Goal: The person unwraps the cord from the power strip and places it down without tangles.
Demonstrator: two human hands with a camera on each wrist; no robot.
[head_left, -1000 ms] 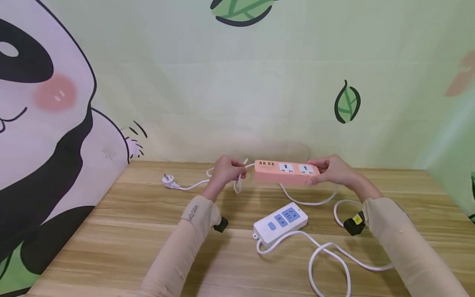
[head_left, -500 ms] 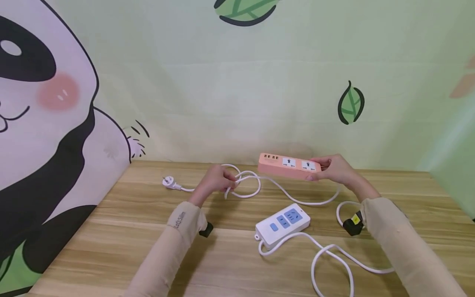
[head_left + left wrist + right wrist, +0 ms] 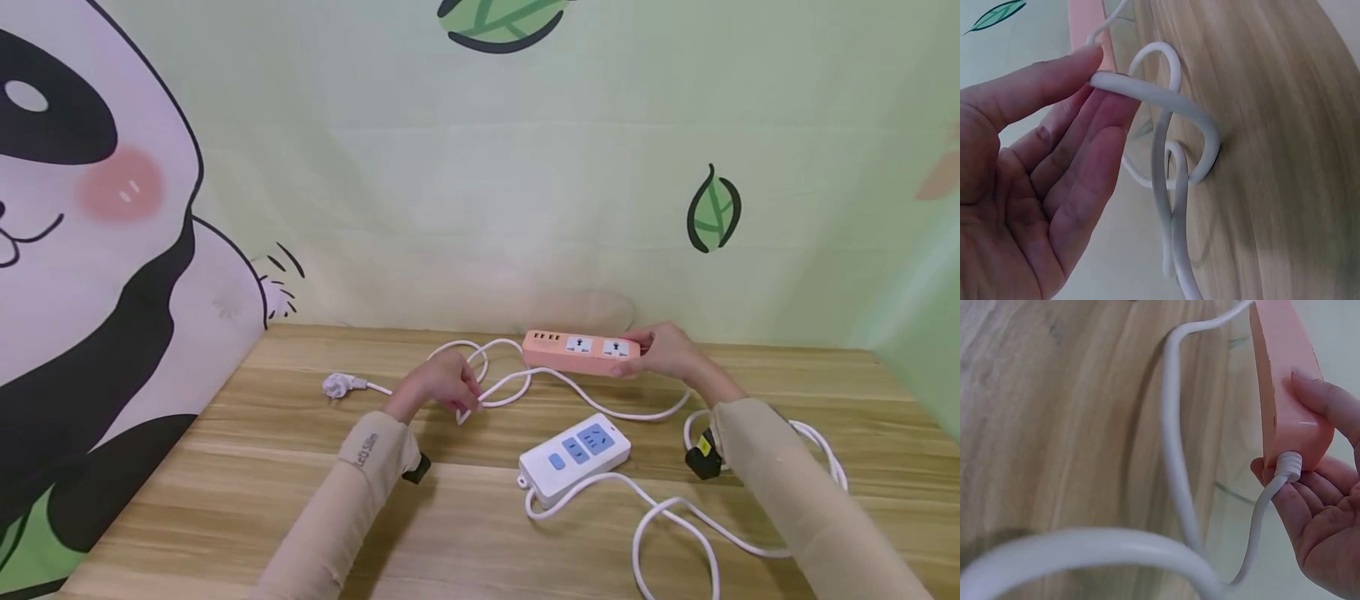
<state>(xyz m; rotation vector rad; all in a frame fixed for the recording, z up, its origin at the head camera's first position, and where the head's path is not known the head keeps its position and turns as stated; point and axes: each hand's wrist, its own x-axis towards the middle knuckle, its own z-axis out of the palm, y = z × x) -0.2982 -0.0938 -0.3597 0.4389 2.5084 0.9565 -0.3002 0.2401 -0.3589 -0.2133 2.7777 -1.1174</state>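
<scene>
Near the back of the table, my right hand (image 3: 670, 350) grips the right end of a pink power strip (image 3: 553, 357). In the right wrist view, the thumb (image 3: 1325, 403) lies on one face of the strip, fingers behind, beside the spot where its cord (image 3: 1257, 519) comes out. To the left, my left hand (image 3: 444, 382) pinches the strip's white cord (image 3: 577, 392) between its fingertips. The left wrist view shows loose loops of this cord (image 3: 1175, 100) hanging from the fingers. A white plug (image 3: 337, 384) lies on the table left of that hand.
A white power strip (image 3: 551, 479) with blue sockets lies in front of the pink one. Its white cord (image 3: 712, 550) curls forward and right, partly under the right sleeve. Behind the wooden table (image 3: 225, 467) stands a printed backdrop with a panda and leaves.
My left hand has moved left and toward me, drawing the cord away from the pink power strip into wider loops. The strip rose slightly, then came down. The plug has turned a little.
</scene>
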